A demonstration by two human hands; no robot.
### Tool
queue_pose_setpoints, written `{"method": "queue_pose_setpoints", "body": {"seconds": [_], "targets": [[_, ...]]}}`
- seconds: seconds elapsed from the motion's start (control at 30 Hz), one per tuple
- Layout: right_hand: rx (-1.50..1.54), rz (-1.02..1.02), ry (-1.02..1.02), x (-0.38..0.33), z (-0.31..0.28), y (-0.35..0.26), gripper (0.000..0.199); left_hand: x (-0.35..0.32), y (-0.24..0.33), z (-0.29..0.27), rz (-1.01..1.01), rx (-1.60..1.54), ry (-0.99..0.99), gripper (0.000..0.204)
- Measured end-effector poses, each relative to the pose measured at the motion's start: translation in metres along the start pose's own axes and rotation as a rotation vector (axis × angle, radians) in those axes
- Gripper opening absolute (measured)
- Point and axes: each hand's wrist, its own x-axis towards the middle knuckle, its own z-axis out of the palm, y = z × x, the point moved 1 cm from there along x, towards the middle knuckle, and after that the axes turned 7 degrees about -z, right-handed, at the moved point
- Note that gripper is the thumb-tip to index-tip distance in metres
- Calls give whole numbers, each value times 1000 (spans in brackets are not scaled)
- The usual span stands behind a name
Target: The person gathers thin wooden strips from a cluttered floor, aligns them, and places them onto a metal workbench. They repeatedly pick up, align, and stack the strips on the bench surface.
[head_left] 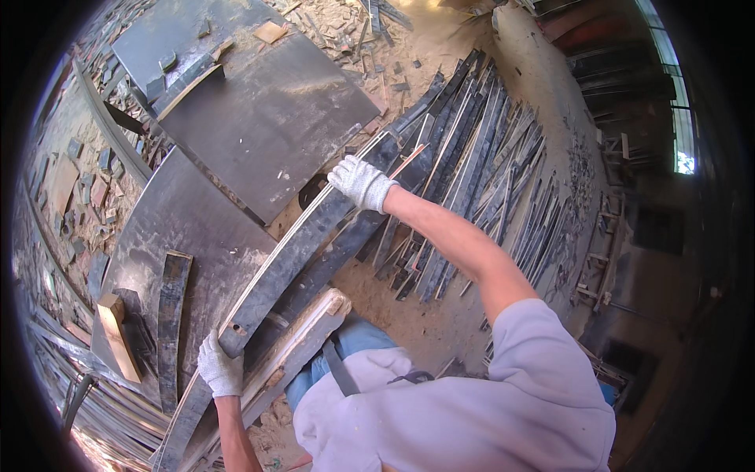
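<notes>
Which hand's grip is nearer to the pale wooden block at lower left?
Left. The left grip is on the long dark board, right of the pale wooden block; the right grip is farther away, higher along the board.

The site is a woodworking workshop. Indicators: wood strips (474,169) piled beyond the right corner of the dark table (291,118), offcuts (75,148) scattered past its left edge, and a dusty floor (543,75). Dim right background: possibly stacked boards (625,71).

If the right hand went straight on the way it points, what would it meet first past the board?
Past the long dark board, the right hand likely meets the large dark panel; depth is unclear, so it might pass above.
</notes>
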Motion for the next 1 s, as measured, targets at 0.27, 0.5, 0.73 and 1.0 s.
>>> {"method": "queue_pose_setpoints", "body": {"seconds": [0.27,0.5,0.73,1.0], "targets": [[-46,-48,-61,7,-56,-8,13,6,8,-23,66,66,-31,81],[-17,-114,57,-10,-93,-55,20,-50,-26,-56,123,62,-3,81],[33,-89,117,-60,-98,-103,36,-97,-29,-64,215,15,55,62],[-1,-71,170,-101,-134,-121,42,-115,-39,-26,229,5,23,72]]}}
